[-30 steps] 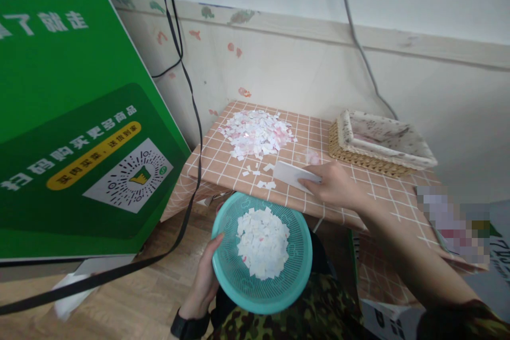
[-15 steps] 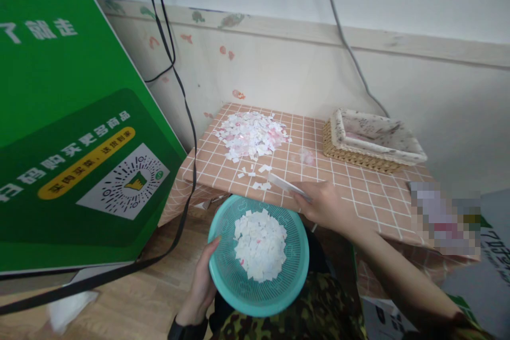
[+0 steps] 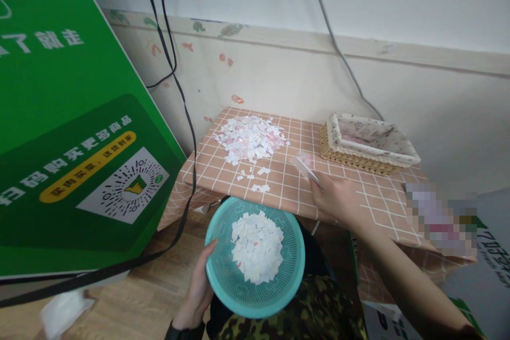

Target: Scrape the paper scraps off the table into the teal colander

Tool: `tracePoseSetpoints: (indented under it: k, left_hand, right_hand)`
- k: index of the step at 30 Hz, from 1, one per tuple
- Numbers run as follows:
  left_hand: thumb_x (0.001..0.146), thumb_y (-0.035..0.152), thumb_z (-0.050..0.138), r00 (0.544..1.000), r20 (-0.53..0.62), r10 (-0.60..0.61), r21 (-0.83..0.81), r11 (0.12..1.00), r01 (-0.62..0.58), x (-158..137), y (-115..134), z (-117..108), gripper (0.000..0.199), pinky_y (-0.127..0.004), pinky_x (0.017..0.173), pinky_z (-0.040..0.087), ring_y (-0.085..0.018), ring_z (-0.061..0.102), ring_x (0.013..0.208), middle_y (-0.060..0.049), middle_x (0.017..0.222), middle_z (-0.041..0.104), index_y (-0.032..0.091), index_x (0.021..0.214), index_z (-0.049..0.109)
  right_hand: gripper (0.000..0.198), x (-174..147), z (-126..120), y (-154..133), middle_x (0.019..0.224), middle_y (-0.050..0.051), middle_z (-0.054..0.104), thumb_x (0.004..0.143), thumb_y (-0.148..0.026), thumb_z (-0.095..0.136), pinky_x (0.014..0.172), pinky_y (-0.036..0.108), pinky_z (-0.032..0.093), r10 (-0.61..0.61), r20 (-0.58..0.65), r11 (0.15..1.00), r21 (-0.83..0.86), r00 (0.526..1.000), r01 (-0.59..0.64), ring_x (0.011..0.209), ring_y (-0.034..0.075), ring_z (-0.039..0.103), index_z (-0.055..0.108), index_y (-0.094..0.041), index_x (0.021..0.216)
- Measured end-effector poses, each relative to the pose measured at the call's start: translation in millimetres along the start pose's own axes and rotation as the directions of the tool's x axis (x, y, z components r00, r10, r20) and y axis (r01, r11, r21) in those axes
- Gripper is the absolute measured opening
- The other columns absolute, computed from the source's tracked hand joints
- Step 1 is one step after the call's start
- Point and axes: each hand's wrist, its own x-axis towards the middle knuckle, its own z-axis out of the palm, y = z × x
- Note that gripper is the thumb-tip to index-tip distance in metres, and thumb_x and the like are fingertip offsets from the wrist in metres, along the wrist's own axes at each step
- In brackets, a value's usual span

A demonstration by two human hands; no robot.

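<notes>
My left hand (image 3: 198, 282) grips the left rim of a teal plastic colander (image 3: 295, 279), thumb over the edge. Inside the colander lies a heap of small white paper pieces (image 3: 257, 248), a few marked pink. Over the table's front part, my right hand (image 3: 338, 199) is closed on a thin, flat white strip (image 3: 307, 170). The strip's tip is at a small pale, pinkish translucent clump (image 3: 299, 158); whether they touch I cannot tell. To its left, a pile of white and pink paper bits (image 3: 251, 139) rests on the table, with several loose pieces (image 3: 261, 188) near the edge.
A checked brown cloth covers the table (image 3: 342, 207). A cloth-lined wicker basket (image 3: 368, 162) stands at the back right. On the left is a large green panel (image 3: 59, 90), with black cables (image 3: 187, 117) hanging before it. A grey cable (image 3: 338, 48) runs down the wall.
My right hand has moved right and slightly back with the strip, from the loose paper pieces to the pale clump. My left hand still holds the colander; the view has shifted slightly.
</notes>
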Motion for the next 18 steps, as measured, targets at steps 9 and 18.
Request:
tracePoseSetpoints:
  k: [9, 18]
  left_hand:
    - [0.071, 0.024, 0.07, 1.0, 0.002, 0.027, -0.014, 1.0, -0.027, -2.7, 8.1, -2.6, 0.018, -0.033, 0.079, 0.054, -0.023, 0.07, 0.074, -0.006, 0.081, 0.076, 0.013, 0.084, 0.074]
    - [0.072, 0.027, 0.069, 0.998, 0.011, 0.055, -0.026, 0.998, -0.054, -4.1, 13.6, -1.1, 0.024, -0.034, 0.082, 0.052, -0.024, 0.07, 0.078, -0.007, 0.083, 0.076, 0.012, 0.091, 0.073]
  right_hand:
    - [0.032, 19.2, 7.1, -39.1, 0.081, 0.007, 0.072, 0.088, -0.015, 0.042, 0.056, 0.025, 0.036, -0.211, 0.054, 0.959, 0.205, 0.976, 0.196, 0.064, 0.016, 0.063, 0.062, -0.018, 0.113]
    - [0.027, 53.1, 17.8, -46.6, 0.068, 0.006, 0.069, 0.09, -0.024, 0.046, 0.056, 0.025, 0.035, -0.152, 0.044, 0.952, 0.275, 0.987, 0.134, 0.057, 0.014, 0.059, 0.069, -0.018, 0.102]
